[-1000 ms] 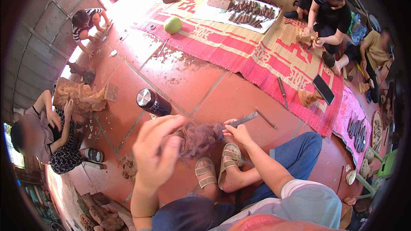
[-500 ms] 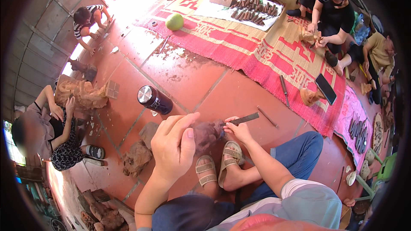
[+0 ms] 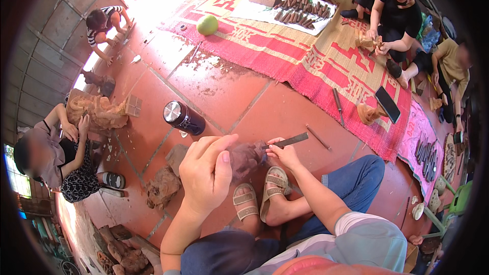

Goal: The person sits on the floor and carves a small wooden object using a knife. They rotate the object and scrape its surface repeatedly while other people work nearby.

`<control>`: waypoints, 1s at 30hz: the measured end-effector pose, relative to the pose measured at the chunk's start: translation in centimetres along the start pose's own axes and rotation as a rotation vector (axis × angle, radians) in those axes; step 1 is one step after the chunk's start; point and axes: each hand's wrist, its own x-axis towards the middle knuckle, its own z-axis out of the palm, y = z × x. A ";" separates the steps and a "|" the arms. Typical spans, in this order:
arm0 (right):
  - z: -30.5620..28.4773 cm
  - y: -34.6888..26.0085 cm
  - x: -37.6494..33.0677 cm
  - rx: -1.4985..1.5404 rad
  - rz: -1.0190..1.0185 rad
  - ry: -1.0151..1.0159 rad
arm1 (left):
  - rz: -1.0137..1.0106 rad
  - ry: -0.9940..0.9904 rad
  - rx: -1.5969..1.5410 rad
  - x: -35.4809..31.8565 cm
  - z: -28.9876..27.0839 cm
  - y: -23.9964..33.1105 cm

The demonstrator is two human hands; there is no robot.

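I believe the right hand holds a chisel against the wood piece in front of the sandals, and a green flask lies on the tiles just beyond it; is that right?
Not quite: the head view shows the flask is dark with a silver cap, not green. The right hand does hold the chisel against the wood piece in front of the sandals.

Left hand point(image 3: 208, 172) raised, fingers loose — right hand point(image 3: 283, 156) pinching.

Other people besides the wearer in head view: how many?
4, possibly more beyond the rim: a person in dark top upper right, a person in yellow shirt at the right edge, a person in striped top upper left, and a person with a wooden carving at left.
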 end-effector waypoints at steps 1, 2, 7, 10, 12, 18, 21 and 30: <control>0.0 0.0 0.0 0.003 0.001 0.002 | 0.001 0.000 -0.005 0.0 0.0 0.0; 0.0 0.0 0.0 0.007 0.001 0.004 | 0.001 -0.001 -0.010 0.1 0.0 0.0; 0.1 0.1 -0.1 -0.031 -0.073 -0.024 | 0.002 0.002 -0.002 0.1 0.0 0.0; 0.1 0.2 -0.1 -0.030 -0.076 -0.028 | 0.024 0.039 -0.018 0.0 0.2 -0.3; 0.1 0.2 -0.1 -0.026 -0.069 -0.025 | 0.038 0.060 -0.026 0.1 0.3 -0.5; 0.1 0.3 -0.1 -0.038 -0.078 -0.015 | 0.037 0.064 -0.023 0.1 0.3 -0.3; 0.1 0.2 -0.1 -0.038 -0.069 -0.016 | 0.012 0.040 -0.011 0.0 0.2 -0.2; 0.0 0.4 -0.1 -0.041 -0.082 -0.014 | 0.037 0.058 -0.018 0.2 0.2 -0.4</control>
